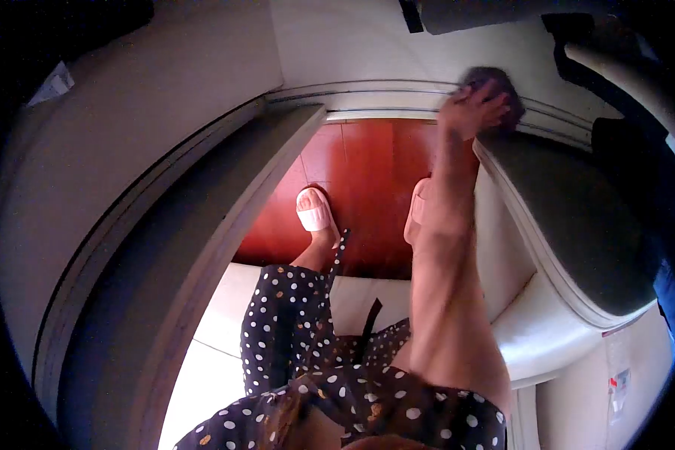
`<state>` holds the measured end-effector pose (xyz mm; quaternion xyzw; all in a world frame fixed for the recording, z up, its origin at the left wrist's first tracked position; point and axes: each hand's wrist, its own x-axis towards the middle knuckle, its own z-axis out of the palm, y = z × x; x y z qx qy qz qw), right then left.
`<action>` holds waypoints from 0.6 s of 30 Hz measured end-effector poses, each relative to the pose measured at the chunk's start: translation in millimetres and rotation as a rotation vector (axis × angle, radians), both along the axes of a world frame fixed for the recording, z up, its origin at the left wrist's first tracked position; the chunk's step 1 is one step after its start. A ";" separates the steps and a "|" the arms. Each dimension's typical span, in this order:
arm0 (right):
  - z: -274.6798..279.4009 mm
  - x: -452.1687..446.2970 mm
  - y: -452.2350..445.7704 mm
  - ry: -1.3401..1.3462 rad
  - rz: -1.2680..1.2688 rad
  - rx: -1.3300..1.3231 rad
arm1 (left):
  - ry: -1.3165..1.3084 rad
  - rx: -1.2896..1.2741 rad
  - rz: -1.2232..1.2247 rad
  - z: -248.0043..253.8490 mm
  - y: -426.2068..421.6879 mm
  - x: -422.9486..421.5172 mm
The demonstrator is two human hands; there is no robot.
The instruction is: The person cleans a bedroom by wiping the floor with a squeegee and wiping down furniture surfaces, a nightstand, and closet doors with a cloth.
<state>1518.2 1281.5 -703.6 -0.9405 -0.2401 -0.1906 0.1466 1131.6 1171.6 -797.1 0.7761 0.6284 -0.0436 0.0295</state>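
My right hand (474,111) reaches far forward at the upper right, its fingers spread over a dark purple cloth (513,111). It holds the cloth against the ridged trim (397,87) along the bottom of the pale wall (352,45). Hand and cloth are slightly blurred, and the cloth's underside is hidden. My left hand is out of view.
Below are my feet in pale slippers (313,219) on a red-brown floor (364,161). A long wooden panel edge (240,202) rises on the left. To the right stand a white curved piece (570,330) and a dark surface (570,217).
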 end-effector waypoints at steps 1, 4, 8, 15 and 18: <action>-12.7 18.8 -3.0 -0.039 -0.091 0.019 | -0.017 0.041 -0.011 -12.9 -2.2 -1.7; -14.7 52.2 -4.8 -0.037 -0.252 -0.013 | -0.043 -0.157 0.055 -34.6 -0.2 -5.8; -28.2 42.1 -10.1 -0.148 -0.202 -0.092 | 0.016 -0.023 -0.032 -29.1 -7.3 -7.1; -40.8 -109.6 11.5 0.314 0.145 0.226 | 0.003 -0.080 0.024 -46.5 -0.7 -1.1; -62.6 -114.4 12.0 0.302 0.355 0.163 | -0.009 -0.104 0.057 -47.0 6.5 -6.9</action>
